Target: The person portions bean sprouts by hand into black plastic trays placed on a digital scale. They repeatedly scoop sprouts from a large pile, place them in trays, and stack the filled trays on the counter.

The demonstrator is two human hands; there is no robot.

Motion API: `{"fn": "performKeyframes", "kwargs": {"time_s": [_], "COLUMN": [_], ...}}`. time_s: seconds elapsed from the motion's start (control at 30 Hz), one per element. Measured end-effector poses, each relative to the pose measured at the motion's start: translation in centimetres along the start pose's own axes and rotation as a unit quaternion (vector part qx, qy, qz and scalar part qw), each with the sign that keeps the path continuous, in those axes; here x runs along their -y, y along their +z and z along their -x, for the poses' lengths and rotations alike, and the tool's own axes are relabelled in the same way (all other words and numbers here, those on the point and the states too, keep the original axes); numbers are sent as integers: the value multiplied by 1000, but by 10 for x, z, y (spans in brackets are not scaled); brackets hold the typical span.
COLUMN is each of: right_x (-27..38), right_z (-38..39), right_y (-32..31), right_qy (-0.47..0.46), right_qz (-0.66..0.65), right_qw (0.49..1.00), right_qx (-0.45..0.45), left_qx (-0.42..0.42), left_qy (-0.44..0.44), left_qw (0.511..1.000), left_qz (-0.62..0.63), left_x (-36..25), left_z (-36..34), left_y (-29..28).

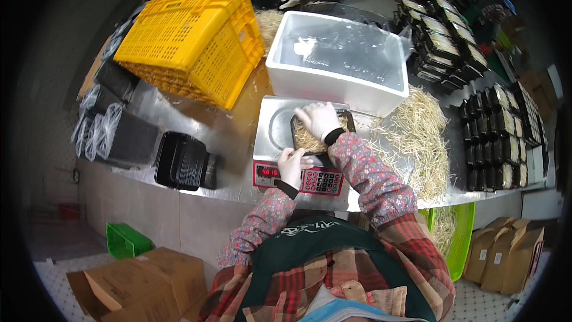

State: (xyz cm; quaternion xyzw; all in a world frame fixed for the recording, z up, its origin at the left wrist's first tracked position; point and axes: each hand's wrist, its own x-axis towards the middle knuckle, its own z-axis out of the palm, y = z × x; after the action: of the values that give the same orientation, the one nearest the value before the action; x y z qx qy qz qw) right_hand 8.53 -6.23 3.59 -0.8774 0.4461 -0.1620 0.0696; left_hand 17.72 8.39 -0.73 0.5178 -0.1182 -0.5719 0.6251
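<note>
Pale-blue cloth edge (364, 313) nearest cam, at 6 o'clock, w/ wearer's red-brown plaid shirt (417, 250) & dark green apron (322, 238) around it. Clock below is centred on the filled tray.

Steel worktop (237, 188): near edge at 6, only a thin strip btwn it & the red keypad panel (322, 181) of the silver flat-topped scale (269, 150). Best open room at approx 8–9: bare metal btwn scale & stack of empty black plastic trays (178, 164). Tight at 12–1: white rectangular foam box (333, 85) stands just past scale. Yellow slatted plastic crate (196, 39) at 10–11, tilted. Loose heap of pale bean sprouts (424, 140) at 3, spilling twd scale & down to worktop edge; rows of packed black trays (494, 137) further out, also 3.

Black rectangular plastic tray (351, 120), part-filled w/ sprouts, sits on scale. White-gloved R hand (320, 120) is over it, fingers bent down onto sprouts at approx 10–11; can't tell if they grip any. White-gloved L hand (291, 167) at 7, fingertips by tray's near-left corner; can't tell if pinching rim.
</note>
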Motion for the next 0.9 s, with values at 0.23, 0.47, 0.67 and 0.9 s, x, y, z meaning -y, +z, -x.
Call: {"fn": "performKeyframes", "kwargs": {"time_s": [0.23, 0.47, 0.67, 0.9], "right_x": [6, 3, -93, -195], "right_z": [15, 19, 60, 221], "right_y": [1, -7, -31, -59], "right_qy": [46, 74, 133, 265], "right_qz": [-55, -77, -213, -451], "right_qw": [997, 994, 963, 844], "right_qx": [-8, -26, 99, -123], "left_qx": [-9, 157, 95, 240], "left_qy": [-16, -94, -20, -48], "left_qw": [1000, 983, 992, 952], "left_qz": [-9, 32, -74, -186], "left_x": [5, 49, 22, 60], "left_z": [6, 2, 11, 40], "left_y": [1, 17, 31, 112]}}
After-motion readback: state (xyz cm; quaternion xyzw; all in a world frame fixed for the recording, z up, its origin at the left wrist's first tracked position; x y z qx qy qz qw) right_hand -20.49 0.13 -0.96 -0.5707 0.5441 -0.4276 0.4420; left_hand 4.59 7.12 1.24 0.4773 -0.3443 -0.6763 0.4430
